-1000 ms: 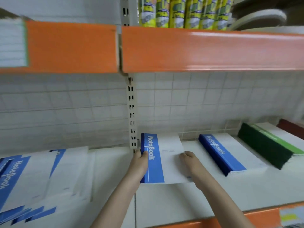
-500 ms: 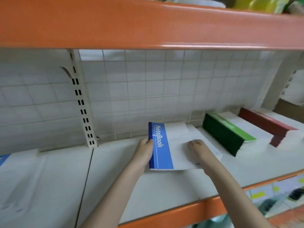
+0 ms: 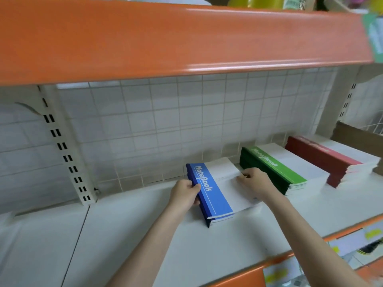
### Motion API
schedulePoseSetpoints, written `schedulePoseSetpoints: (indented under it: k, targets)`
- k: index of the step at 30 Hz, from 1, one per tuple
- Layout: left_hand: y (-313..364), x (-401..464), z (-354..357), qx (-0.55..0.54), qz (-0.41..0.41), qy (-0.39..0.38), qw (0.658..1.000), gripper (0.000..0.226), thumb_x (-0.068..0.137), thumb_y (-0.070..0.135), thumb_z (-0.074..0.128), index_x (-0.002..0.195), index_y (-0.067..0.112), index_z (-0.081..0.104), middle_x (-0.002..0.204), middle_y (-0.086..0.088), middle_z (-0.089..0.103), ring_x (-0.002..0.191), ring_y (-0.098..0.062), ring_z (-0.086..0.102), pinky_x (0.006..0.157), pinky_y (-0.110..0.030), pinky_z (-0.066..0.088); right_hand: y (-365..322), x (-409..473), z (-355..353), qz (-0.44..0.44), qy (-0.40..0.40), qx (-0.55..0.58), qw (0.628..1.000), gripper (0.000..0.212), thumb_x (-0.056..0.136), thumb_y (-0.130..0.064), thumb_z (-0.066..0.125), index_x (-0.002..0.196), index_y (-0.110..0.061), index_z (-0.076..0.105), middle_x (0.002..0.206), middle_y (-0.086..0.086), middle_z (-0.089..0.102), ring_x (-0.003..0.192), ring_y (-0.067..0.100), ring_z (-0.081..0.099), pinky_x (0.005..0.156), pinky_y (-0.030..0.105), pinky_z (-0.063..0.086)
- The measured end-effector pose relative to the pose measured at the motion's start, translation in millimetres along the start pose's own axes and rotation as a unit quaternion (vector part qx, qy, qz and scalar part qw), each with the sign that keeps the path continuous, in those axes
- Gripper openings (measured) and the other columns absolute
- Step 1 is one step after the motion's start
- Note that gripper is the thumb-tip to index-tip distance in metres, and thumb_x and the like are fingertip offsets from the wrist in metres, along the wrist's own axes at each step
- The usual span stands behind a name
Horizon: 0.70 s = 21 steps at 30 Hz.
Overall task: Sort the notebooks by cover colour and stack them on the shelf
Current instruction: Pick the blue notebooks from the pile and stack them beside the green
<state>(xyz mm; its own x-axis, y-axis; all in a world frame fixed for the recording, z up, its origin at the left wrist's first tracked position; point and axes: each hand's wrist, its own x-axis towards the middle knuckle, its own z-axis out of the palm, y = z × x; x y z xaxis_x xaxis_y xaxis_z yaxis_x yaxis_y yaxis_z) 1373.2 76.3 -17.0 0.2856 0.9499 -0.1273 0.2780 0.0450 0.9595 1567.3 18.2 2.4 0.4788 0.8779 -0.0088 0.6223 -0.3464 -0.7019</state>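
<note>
I see three colour piles on the shelf [image 3: 128, 235]: blue stack [image 3: 215, 195], green stack [image 3: 273, 172], red stack [image 3: 323, 160]. My left hand [image 3: 184, 195] grips the blue spine, right hand [image 3: 256, 181] pinches its cover; sorting looks nearly finished

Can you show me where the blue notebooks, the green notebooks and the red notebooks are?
Blue-covered paper notebook stack [image 3: 215, 195]: head view, on the top cover's blue band.
Green-covered paper notebook stack [image 3: 275, 168]: head view, on the top cover's green band.
Red-covered paper notebook stack [image 3: 323, 154]: head view, on the top cover's red band.
</note>
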Motion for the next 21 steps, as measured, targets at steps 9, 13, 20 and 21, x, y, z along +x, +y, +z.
schedulePoseSetpoints:
  k: [9, 13, 20, 21]
  targets:
    - [-7, 11, 11, 0.071, 0.031, 0.033, 0.996, 0.014, 0.089, 0.007, 0.058, 0.086, -0.006, 0.062, 0.075, -0.015, 0.064, 0.036, -0.007, 0.050, 0.060, -0.035, 0.054, 15, 12, 7, -0.026, 0.009, -0.052, 0.998, 0.025, 0.089, -0.021, 0.054, 0.094, 0.000, 0.066, 0.071, 0.010, 0.058, 0.061, 0.025, 0.050, 0.058, 0.030, 0.039]
    - [-8, 12, 13, 0.114, 0.042, 0.058, 0.991, 0.014, 0.086, 0.008, 0.061, 0.081, -0.005, 0.059, 0.068, -0.012, 0.064, 0.035, -0.007, 0.051, 0.061, -0.043, 0.059, 17, 11, 11, -0.053, 0.016, -0.096, 0.994, 0.023, 0.091, -0.022, 0.051, 0.101, -0.010, 0.068, 0.084, 0.011, 0.066, 0.080, 0.028, 0.060, 0.062, 0.030, 0.042]
    - [-10, 14, 10, 0.167, 0.051, 0.040, 0.984, 0.016, 0.088, 0.014, 0.062, 0.076, 0.003, 0.057, 0.062, -0.003, 0.060, 0.045, -0.013, 0.062, 0.053, -0.029, 0.054, 19, 10, 17, -0.036, 0.025, -0.135, 0.990, 0.022, 0.093, -0.025, 0.046, 0.090, -0.013, 0.064, 0.097, 0.005, 0.050, 0.090, 0.026, 0.058, 0.069, 0.030, 0.043]
    - [-10, 15, 10, 0.169, 0.051, 0.037, 0.984, 0.017, 0.088, 0.014, 0.062, 0.076, 0.004, 0.056, 0.063, -0.004, 0.059, 0.041, -0.012, 0.060, 0.051, -0.027, 0.052, 19, 10, 18, -0.037, 0.020, -0.135, 0.990, 0.023, 0.093, -0.023, 0.044, 0.080, -0.013, 0.060, 0.092, 0.005, 0.050, 0.088, 0.026, 0.056, 0.066, 0.030, 0.040]
